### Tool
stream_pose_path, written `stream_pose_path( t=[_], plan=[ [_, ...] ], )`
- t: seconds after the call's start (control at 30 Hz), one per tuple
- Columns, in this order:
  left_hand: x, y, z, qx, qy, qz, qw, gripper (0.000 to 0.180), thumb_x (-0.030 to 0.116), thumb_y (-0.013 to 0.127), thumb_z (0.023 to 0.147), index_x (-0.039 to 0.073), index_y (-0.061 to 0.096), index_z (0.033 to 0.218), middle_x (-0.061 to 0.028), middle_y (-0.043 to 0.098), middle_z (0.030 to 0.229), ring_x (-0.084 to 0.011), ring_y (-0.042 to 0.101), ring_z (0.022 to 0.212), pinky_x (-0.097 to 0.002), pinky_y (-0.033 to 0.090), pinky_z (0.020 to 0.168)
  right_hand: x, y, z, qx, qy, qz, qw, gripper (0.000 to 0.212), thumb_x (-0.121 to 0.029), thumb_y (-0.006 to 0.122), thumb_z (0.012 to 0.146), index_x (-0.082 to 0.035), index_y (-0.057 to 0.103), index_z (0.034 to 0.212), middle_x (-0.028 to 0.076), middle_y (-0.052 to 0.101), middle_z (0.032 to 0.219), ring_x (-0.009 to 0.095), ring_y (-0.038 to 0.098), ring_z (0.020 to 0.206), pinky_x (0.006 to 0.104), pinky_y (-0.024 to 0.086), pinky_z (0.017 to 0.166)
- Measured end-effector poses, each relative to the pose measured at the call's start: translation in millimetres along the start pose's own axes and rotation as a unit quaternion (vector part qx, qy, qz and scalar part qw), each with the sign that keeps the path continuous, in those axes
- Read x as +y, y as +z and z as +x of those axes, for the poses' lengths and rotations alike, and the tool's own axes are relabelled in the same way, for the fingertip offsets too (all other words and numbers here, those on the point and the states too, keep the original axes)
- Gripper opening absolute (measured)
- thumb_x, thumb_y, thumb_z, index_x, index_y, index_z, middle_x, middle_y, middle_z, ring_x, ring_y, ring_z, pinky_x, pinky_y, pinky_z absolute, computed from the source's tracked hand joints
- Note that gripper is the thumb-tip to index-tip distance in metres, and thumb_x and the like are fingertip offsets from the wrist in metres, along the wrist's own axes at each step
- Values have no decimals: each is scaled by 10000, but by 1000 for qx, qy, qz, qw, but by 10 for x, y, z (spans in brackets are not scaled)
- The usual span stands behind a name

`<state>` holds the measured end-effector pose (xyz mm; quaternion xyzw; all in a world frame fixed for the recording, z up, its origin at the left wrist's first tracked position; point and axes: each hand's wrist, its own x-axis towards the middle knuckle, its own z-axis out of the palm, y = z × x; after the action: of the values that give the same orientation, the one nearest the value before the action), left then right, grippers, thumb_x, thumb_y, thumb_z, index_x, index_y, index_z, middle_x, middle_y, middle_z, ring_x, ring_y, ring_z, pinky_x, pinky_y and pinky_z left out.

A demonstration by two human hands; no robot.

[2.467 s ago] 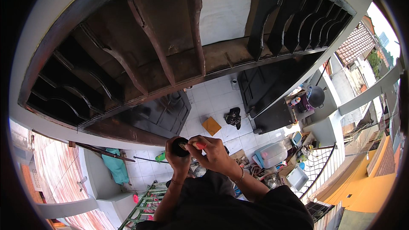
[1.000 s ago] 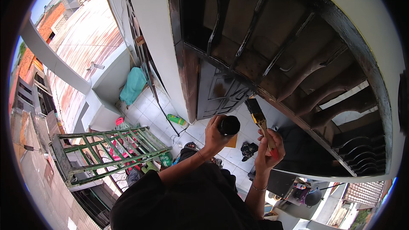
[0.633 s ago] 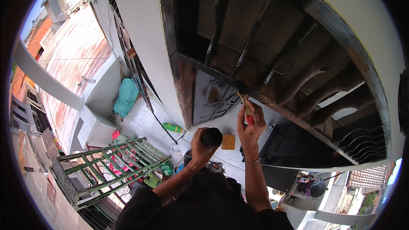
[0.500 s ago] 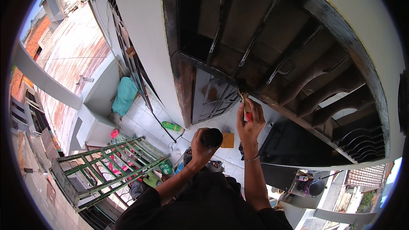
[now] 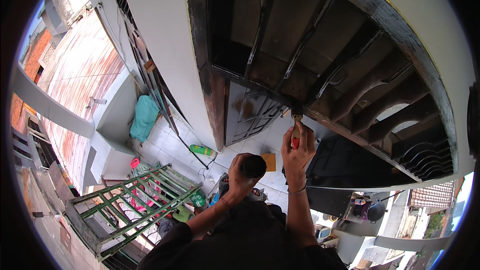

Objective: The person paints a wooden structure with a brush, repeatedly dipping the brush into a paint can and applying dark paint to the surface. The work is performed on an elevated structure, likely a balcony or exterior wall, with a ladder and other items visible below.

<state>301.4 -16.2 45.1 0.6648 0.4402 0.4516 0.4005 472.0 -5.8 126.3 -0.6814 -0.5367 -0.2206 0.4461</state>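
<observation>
In my right hand is a paintbrush with a red-marked handle, gripped between thumb and fingers. Its dark bristles touch the lower rail of an arched wooden frame with slanting slats. Dark paint covers the rail left of the brush, while brown wood shows to the right. My left hand is wrapped round a small round container, dark inside, held below and left of the brush. How full it is I cannot tell.
A green metal ladder stands at the lower left. On the white tiled floor lie a green bottle and a brown square piece. A teal cloth bundle rests by the wall. Right of me is a dark panel.
My right hand has moved slightly right along the rail with the paintbrush. My left hand and the container have shifted a little right and down.
</observation>
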Motion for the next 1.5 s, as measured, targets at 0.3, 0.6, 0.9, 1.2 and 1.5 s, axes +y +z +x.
stream_pose_path(
  t=[0.3, 0.6, 0.9, 1.2, 1.5],
  plan=[
    [74, -2, 72, 0, -3, -11, 1000, 498, 150, 971, 706, 19, 665, 1076, -116, 712, 1033, -255, 714, 924, -383, 586, 841, -253, 293, 102, -19, -33, -25, 999, 330, -33, 739, 942, 24, 631, 1249, 199, 696, 998, 350, 726, 812, 395, 615, 664],
    [-142, 39, 109, 4, -128, -150, 980, 532, 111, 980, 677, 28, 660, 1094, -131, 696, 1050, -291, 708, 950, -383, 579, 868, -45, 209, 118, -14, 12, -78, 997, 397, -88, 724, 981, 42, 589, 1330, 179, 669, 934, 318, 720, 758, 402, 607, 644],
    [-196, 9, 165, 8, -128, -145, 981, 535, 100, 981, 670, 38, 656, 1091, -122, 691, 1049, -283, 700, 944, -380, 571, 875, 165, 116, 168, 29, -4, -108, 994, 267, -49, 719, 968, 68, 637, 1193, 155, 677, 818, 283, 693, 645, 352, 574, 554],
    [-153, -28, 292, -4, -91, -115, 989, 538, 97, 981, 669, 39, 658, 1095, -121, 693, 1064, -279, 697, 960, -380, 566, 886, 230, 173, 254, 40, -23, -106, 993, 231, -43, 739, 952, 72, 678, 1142, 141, 685, 817, 253, 678, 595, 337, 560, 523],
    [-234, 15, 233, -40, -33, -105, 993, 488, -2, 904, 779, 20, 618, 1174, -64, 662, 993, -108, 657, 771, -247, 563, 525, 194, 90, 191, 43, -15, -143, 989, 132, -22, 710, 969, 72, 700, 1061, 172, 756, 915, 240, 714, 636, 294, 581, 529]
  ],
)
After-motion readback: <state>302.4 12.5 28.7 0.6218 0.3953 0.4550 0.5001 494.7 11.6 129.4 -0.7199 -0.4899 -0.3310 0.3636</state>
